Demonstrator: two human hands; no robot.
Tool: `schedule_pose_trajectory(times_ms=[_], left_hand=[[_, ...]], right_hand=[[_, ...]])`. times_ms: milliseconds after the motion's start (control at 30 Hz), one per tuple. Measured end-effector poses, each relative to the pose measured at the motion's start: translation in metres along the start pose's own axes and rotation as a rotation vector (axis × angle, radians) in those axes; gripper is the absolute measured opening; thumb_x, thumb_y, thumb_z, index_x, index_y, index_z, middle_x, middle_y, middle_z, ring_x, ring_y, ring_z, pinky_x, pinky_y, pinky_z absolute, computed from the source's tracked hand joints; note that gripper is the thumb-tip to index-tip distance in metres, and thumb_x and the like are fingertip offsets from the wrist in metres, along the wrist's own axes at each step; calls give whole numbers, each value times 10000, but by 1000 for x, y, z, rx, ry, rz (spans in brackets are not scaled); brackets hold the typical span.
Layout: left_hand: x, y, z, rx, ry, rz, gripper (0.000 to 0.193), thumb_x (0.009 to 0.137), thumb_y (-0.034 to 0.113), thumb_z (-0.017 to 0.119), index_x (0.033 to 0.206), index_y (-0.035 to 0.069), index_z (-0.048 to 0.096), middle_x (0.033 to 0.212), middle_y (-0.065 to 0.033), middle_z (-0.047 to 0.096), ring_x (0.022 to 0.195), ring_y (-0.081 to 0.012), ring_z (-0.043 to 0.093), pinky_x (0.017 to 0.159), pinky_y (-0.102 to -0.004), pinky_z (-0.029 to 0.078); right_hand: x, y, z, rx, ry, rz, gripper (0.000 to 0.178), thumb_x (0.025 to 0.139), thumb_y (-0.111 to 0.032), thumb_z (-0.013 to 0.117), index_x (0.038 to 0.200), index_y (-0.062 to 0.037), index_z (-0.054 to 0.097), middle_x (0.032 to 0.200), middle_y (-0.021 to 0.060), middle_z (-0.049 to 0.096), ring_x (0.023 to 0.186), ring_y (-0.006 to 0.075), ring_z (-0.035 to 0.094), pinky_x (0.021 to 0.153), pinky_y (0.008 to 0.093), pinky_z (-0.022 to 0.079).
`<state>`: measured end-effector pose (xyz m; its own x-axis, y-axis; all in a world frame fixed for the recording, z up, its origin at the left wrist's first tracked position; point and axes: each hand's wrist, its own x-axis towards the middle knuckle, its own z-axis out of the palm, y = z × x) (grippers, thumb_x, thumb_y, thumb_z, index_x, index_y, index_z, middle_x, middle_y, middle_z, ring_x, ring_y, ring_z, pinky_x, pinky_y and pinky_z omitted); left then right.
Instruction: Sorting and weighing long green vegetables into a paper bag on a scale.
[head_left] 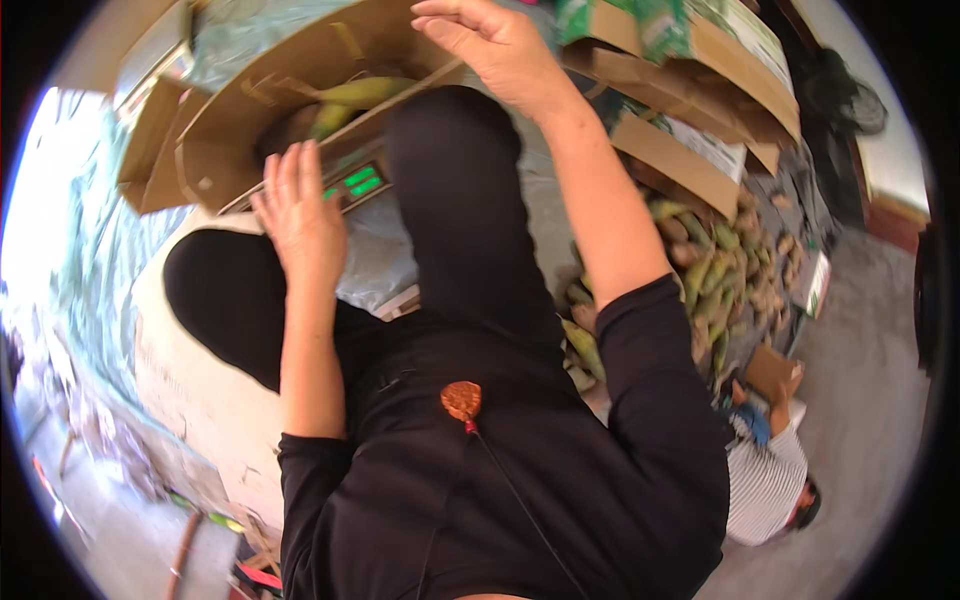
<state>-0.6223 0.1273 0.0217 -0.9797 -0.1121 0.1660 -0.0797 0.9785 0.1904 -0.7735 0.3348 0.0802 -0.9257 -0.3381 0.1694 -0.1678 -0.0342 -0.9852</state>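
Note:
My left hand (pixel 305 225) lies against the near side of an open cardboard box (pixel 225 135), its fingers stretched out and holding nothing. Whether it presses on the box is hard to tell. Inside the box lie long, tapered green-yellow vegetables (pixel 365 92), with something brown beside them. Under the box's near edge a scale shows a lit green display (pixel 362 181), partly covered by my left fingers. Over the right end of the box is my right hand (pixel 505 60), open, with its fingers extended to the left and nothing in them.
To the right, a large heap of tapered vegetables (pixel 715 270) covers the floor. Opened cardboard boxes (pixel 680 85) stand at the far right. Another person in a striped shirt (pixel 765 485) works at the lower right. Blue-green plastic sheeting (pixel 95 250) hangs at the left.

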Motion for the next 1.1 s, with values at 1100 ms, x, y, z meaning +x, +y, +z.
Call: schedule_pose_trajectory(times_ms=[1100], left_hand=[[-8,18,9,189,-16,29,769,809,123,646,1455,120,229,1502,-62,243,1393,-324,188,1062,-557,242]], right_hand=[[-417,149,-261,333,2026,812,723,810,-181,718,1382,-202,277,1282,89,471,1045,280,503,725,459,457]])
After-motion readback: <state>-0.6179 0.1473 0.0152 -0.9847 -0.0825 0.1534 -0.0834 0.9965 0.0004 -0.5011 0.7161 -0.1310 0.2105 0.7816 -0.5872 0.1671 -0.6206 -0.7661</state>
